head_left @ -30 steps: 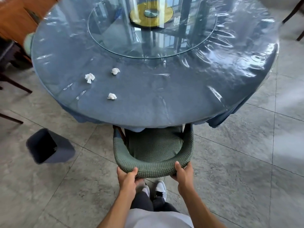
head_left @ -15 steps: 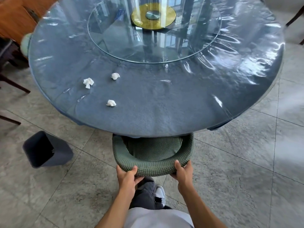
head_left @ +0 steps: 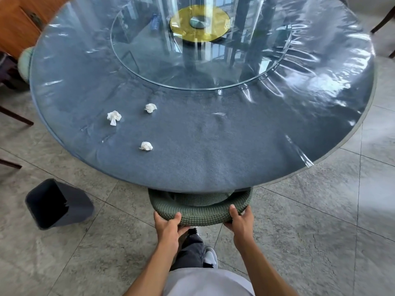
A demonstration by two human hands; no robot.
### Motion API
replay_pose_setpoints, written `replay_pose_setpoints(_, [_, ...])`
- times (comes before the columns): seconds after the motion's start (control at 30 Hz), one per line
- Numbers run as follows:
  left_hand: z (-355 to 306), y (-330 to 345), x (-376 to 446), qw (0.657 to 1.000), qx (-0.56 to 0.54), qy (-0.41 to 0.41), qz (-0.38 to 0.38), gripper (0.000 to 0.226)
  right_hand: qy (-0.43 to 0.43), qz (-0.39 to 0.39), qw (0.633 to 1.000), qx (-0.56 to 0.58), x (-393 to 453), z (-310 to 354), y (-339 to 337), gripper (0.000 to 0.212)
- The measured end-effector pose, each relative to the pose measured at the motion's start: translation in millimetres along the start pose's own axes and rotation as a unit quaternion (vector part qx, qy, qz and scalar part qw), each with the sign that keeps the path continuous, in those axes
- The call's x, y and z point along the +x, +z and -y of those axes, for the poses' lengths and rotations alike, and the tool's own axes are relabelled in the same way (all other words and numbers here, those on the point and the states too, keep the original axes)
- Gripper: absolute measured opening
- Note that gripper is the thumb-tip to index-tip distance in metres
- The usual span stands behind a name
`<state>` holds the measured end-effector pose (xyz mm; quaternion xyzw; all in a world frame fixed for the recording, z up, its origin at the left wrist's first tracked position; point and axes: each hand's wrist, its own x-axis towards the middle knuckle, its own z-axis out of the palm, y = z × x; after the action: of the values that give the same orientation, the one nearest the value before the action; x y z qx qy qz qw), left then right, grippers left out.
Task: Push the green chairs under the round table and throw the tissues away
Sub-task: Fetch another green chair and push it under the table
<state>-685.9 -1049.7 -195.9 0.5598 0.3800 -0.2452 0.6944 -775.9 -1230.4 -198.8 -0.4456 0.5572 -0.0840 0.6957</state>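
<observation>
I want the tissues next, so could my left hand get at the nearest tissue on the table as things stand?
Probably yes, once it lets go: the left hand grips the green chair back, and the nearest tissue lies uncovered on the round table, nothing between.

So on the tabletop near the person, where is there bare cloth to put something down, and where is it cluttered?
Bare cloth runs from the near edge of the round table rightward, between the glass turntable and the rim. The near-left part is cluttered: three crumpled tissues lie there, apart from each other.
</observation>
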Motion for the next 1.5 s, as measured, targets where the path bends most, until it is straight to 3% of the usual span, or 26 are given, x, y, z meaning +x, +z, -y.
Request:
replay_pose_setpoints(0.7, [-17.3,12.2,13.0,1.0,0.018,-0.005,0.008,0.092,-0.01,-0.011,1.0,0.018,6.3,13.5,17.0,0.027])
replay_pose_setpoints(1.3, [-18.4,9.5,8.9,1.0,0.014,0.0,0.014,0.095,-0.007,-0.068,0.997,-0.048,14.1,9.4,22.4,0.017])
replay_pose_setpoints(1.5, [-18.4,10.2,9.6,1.0,0.02,-0.004,0.012,0.093,-0.01,-0.054,0.998,-0.03,11.5,11.0,20.7,0.015])
